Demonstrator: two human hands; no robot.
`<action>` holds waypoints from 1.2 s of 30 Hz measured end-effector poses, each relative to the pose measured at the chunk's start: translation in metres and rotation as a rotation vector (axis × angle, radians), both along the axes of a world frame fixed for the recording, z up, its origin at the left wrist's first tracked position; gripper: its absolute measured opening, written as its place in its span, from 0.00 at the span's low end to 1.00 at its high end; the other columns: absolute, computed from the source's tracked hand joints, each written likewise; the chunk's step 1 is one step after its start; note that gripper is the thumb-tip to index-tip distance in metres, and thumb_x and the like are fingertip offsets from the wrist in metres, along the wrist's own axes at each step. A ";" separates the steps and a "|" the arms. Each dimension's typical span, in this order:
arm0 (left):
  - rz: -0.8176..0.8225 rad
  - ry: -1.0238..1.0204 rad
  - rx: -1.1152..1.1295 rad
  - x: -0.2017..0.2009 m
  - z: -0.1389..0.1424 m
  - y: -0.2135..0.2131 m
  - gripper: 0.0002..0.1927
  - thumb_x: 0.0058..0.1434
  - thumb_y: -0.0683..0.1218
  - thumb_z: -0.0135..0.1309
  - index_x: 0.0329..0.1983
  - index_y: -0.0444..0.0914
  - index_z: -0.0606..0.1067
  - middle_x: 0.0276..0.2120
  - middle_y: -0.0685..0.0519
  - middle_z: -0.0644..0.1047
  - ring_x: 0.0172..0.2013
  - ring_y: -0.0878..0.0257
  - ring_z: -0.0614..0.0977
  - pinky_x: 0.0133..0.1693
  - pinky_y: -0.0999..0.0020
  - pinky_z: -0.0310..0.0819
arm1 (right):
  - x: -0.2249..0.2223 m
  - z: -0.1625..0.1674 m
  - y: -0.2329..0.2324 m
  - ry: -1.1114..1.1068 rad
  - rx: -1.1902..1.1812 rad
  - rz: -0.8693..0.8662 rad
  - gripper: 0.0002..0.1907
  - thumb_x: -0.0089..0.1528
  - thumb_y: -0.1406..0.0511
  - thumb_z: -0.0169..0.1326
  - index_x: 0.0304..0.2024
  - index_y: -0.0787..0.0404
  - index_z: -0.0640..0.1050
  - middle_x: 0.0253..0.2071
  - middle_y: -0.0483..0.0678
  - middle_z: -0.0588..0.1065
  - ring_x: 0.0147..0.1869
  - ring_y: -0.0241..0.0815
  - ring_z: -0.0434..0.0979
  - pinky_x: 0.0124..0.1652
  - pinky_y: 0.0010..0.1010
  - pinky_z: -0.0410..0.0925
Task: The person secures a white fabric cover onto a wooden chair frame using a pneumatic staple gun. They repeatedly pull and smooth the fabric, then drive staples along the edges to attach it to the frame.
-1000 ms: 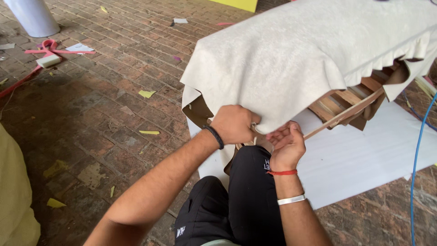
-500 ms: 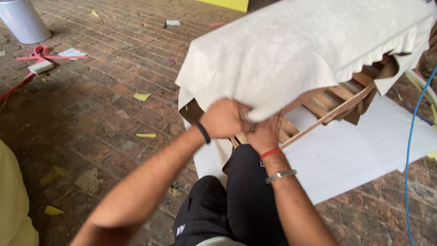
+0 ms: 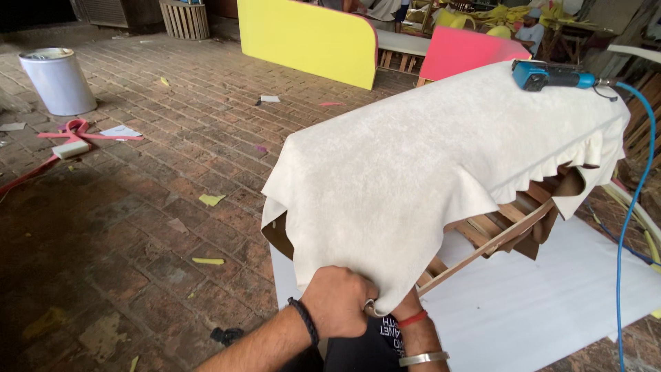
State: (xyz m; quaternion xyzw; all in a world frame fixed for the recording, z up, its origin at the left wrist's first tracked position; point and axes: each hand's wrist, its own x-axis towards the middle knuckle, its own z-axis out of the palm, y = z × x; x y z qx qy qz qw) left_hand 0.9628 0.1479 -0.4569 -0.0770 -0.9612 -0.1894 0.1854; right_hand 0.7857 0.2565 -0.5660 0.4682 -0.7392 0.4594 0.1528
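A cream fabric sheet (image 3: 441, 158) is draped over a wooden frame (image 3: 496, 231) in front of me. My left hand (image 3: 339, 302) is closed on the fabric's lower front edge, a black band on its wrist. My right hand (image 3: 407, 308) is mostly hidden under the same edge of the fabric; only its wrist with a red thread and a metal bracelet shows. A blue air tool (image 3: 544, 76) lies on top of the fabric at the far right, with a blue hose (image 3: 630, 207) running down from it.
White sheet (image 3: 537, 303) lies under the frame on the brick floor. A white bucket (image 3: 58, 79) and pink scraps (image 3: 76, 131) sit at far left. Yellow (image 3: 306, 38) and pink (image 3: 468, 52) panels stand behind. Another person (image 3: 533, 31) is far back right.
The view has tilted up, showing more of the room. My hands have moved lower in view and closer together at the fabric's front edge; my right hand has slipped under the fabric.
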 end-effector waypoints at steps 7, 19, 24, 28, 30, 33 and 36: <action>0.030 -0.097 0.052 -0.009 -0.007 -0.007 0.04 0.44 0.45 0.56 0.20 0.40 0.77 0.20 0.49 0.78 0.25 0.51 0.83 0.30 0.58 0.77 | -0.013 -0.008 0.011 0.135 0.008 -0.033 0.30 0.41 0.62 0.71 0.45 0.64 0.79 0.43 0.56 0.80 0.49 0.53 0.79 0.46 0.42 0.72; 0.086 0.026 0.205 -0.010 -0.012 0.003 0.03 0.43 0.42 0.55 0.23 0.42 0.77 0.17 0.47 0.77 0.22 0.47 0.81 0.27 0.53 0.75 | 0.045 0.075 0.062 0.680 -0.178 -0.134 0.25 0.47 0.69 0.64 0.46 0.65 0.71 0.48 0.61 0.70 0.57 0.65 0.72 0.62 0.52 0.63; 0.084 0.004 0.206 -0.010 -0.009 0.005 0.03 0.42 0.40 0.52 0.20 0.41 0.74 0.15 0.49 0.75 0.20 0.49 0.79 0.26 0.55 0.75 | 0.045 0.119 0.025 0.648 0.256 0.006 0.11 0.51 0.67 0.63 0.32 0.60 0.73 0.34 0.51 0.74 0.46 0.53 0.76 0.51 0.48 0.66; 0.058 -0.034 0.227 -0.009 -0.005 0.001 0.03 0.43 0.40 0.52 0.17 0.40 0.70 0.14 0.52 0.74 0.19 0.53 0.79 0.26 0.58 0.76 | 0.045 0.146 0.014 0.573 0.510 0.070 0.04 0.51 0.68 0.58 0.24 0.55 0.75 0.26 0.45 0.76 0.37 0.48 0.77 0.42 0.45 0.69; 0.025 -0.073 0.222 -0.007 -0.002 0.002 0.04 0.44 0.40 0.52 0.17 0.41 0.69 0.14 0.53 0.74 0.19 0.55 0.79 0.25 0.59 0.76 | 0.047 0.158 0.020 0.546 0.604 0.150 0.05 0.48 0.68 0.60 0.22 0.56 0.75 0.24 0.46 0.76 0.35 0.51 0.78 0.37 0.46 0.69; -0.030 -0.086 0.231 -0.003 0.002 0.004 0.04 0.44 0.40 0.51 0.18 0.42 0.70 0.15 0.54 0.74 0.19 0.56 0.79 0.25 0.59 0.75 | 0.052 0.167 0.027 0.526 0.645 0.191 0.05 0.46 0.68 0.60 0.20 0.57 0.75 0.23 0.47 0.76 0.33 0.52 0.78 0.34 0.46 0.70; -0.057 -0.116 0.259 0.001 0.005 0.003 0.04 0.44 0.40 0.51 0.19 0.42 0.70 0.15 0.53 0.74 0.20 0.55 0.79 0.26 0.58 0.74 | 0.057 0.163 0.026 0.482 0.658 0.159 0.06 0.45 0.69 0.61 0.20 0.58 0.75 0.23 0.46 0.75 0.33 0.51 0.78 0.34 0.45 0.70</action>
